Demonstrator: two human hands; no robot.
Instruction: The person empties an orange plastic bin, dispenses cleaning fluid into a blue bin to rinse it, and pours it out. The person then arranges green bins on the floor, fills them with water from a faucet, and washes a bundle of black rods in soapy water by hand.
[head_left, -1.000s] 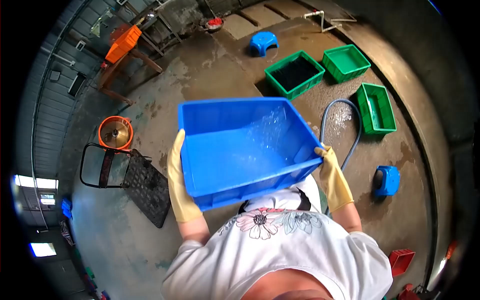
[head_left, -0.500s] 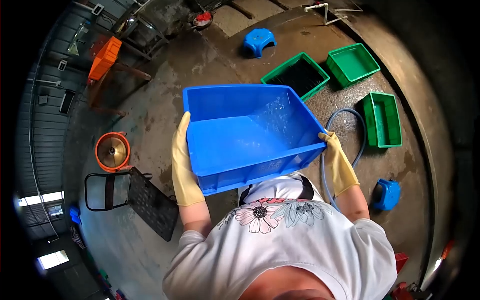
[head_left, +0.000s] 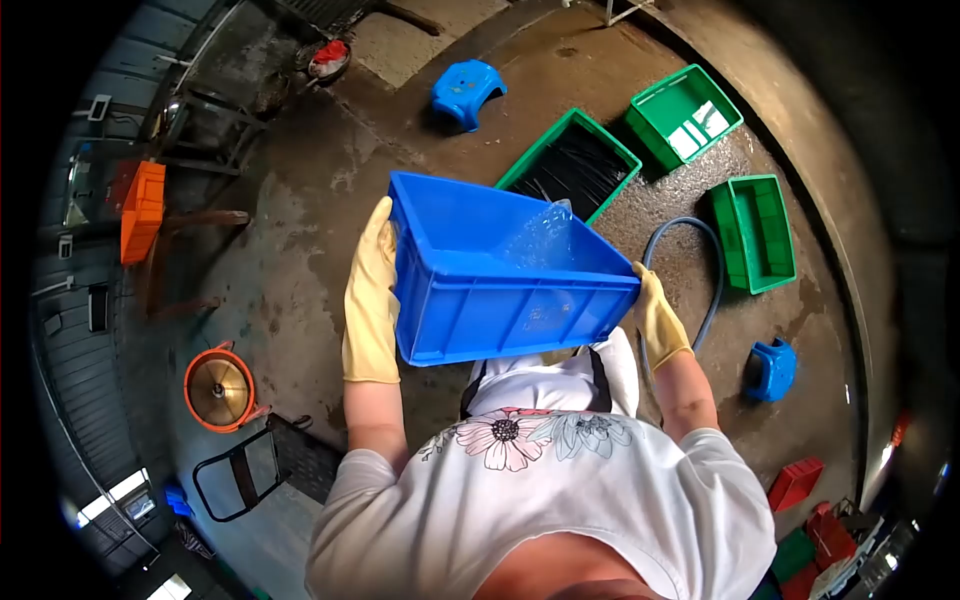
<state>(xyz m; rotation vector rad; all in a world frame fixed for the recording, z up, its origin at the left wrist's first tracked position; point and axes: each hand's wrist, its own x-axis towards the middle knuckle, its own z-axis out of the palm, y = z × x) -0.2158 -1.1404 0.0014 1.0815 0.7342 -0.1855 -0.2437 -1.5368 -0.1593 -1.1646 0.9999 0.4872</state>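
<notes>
A large blue plastic crate (head_left: 520, 305) is held up in front of my body, its opening tilted away from me. Some clear water splashes inside it near the right side. My left hand (head_left: 372, 295), in a pale yellow rubber glove, grips the crate's left end. My right hand (head_left: 660, 315), gloved the same way, holds the crate's right corner. Just beyond the crate, on the wet floor, is a green crate (head_left: 575, 165) with dark contents.
Two more green crates (head_left: 686, 117) (head_left: 755, 233) stand at the right, near a grey hose (head_left: 718, 262). Blue stools (head_left: 466, 92) (head_left: 771, 370) stand ahead and at the right. An orange round fan-like object (head_left: 219, 390) and a black trolley (head_left: 300, 455) are at the left.
The crate has tipped, its near side now facing me more and its opening turned away. Both hands still hold it. The view has turned, shifting the left-hand objects downward.
</notes>
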